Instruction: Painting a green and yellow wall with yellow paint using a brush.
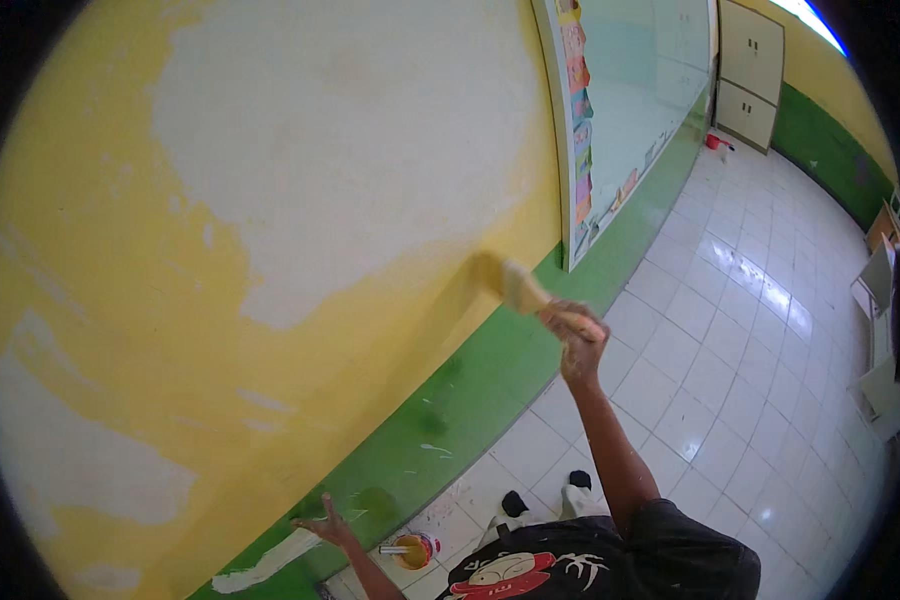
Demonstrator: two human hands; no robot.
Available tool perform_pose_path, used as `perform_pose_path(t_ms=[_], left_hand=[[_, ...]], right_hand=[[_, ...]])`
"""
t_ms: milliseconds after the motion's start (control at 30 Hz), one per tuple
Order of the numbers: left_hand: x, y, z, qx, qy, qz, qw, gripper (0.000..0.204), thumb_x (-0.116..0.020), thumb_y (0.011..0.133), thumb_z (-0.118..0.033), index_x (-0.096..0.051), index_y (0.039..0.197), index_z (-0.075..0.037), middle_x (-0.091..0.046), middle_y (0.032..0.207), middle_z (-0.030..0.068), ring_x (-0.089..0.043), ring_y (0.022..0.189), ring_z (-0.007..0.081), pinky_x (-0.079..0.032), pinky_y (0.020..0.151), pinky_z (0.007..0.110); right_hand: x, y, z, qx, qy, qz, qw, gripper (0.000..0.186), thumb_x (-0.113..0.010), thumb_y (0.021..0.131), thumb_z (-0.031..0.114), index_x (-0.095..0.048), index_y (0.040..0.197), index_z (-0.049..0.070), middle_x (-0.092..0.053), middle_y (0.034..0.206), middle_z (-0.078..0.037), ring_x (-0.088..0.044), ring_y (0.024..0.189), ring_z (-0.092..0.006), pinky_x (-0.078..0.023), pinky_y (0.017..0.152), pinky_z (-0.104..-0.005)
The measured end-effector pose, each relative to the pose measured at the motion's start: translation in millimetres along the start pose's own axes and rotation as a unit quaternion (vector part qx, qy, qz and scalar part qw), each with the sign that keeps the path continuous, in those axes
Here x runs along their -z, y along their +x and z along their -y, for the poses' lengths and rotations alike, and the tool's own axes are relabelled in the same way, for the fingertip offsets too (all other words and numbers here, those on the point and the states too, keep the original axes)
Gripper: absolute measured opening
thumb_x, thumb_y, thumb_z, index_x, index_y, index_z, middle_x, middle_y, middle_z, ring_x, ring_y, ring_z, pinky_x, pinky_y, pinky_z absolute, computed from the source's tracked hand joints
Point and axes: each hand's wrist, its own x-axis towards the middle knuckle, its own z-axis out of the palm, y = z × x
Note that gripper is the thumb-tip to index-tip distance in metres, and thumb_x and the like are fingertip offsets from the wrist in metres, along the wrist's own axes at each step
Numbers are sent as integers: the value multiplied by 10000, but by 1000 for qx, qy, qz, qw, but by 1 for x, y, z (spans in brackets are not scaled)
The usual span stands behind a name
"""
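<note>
My right hand is closed around the handle of a paintbrush. The brush's bristles are at the yellow-painted wall, just above the green lower band; some blur hides whether they press on it. A large pale unpainted patch lies above the brush, edged by yellow paint. Low on the left, my left hand has its fingers spread beside the green band, holding nothing; I cannot tell whether it touches the wall. Near it on the floor stands a paint bucket with yellow paint inside.
A white-framed board with colourful trim hangs to the right of the painted area. White floor tiles run back to a pale cabinet. A red item lies near it. Furniture lines the right side.
</note>
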Motion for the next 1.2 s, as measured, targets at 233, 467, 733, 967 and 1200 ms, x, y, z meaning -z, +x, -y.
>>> perform_pose_path(t_ms=[233,467,733,967,1200], left_hand=[[-42,-85,-85,35,46,68,996,1277,-730,673,-651,-51,1458,94,-68,1537,269,-135,1429,356,-119,1169,427],[-69,-104,-117,-14,-3,51,999,1260,-753,672,-612,-82,1435,134,-76,1520,308,-101,1431,377,-108,1173,437],[-95,-128,-140,-35,0,95,995,1270,-751,648,-642,-128,1426,145,-87,1519,307,-97,1431,376,-118,1170,452],[-96,-126,-135,-27,30,81,996,1270,-754,647,-639,-125,1432,135,-82,1529,283,-99,1434,359,-121,1171,443],[-107,-140,-146,-23,21,98,995,1287,-754,642,-647,-99,1443,119,-58,1536,271,-92,1436,358,-123,1173,439]], right_hand=[[-15,43,-40,38,-201,-162,965,186,-642,787,-93,-671,959,-27,-674,879,-116,-636,778,-182,-518,700,-281],[-35,-3,24,-63,-17,-32,997,170,-677,788,-69,-673,954,-27,-674,902,-115,-630,799,-162,-516,734,-270],[10,55,-43,34,-229,-168,958,122,-634,815,-102,-666,910,-33,-672,933,-131,-627,844,-190,-523,740,-281],[19,42,-9,-49,-86,-112,989,108,-694,785,-69,-665,877,-19,-691,953,-132,-634,840,-181,-516,753,-293],[10,58,-24,28,-190,-98,976,131,-696,774,-94,-662,885,-33,-687,961,-110,-621,876,-144,-511,787,-279]])
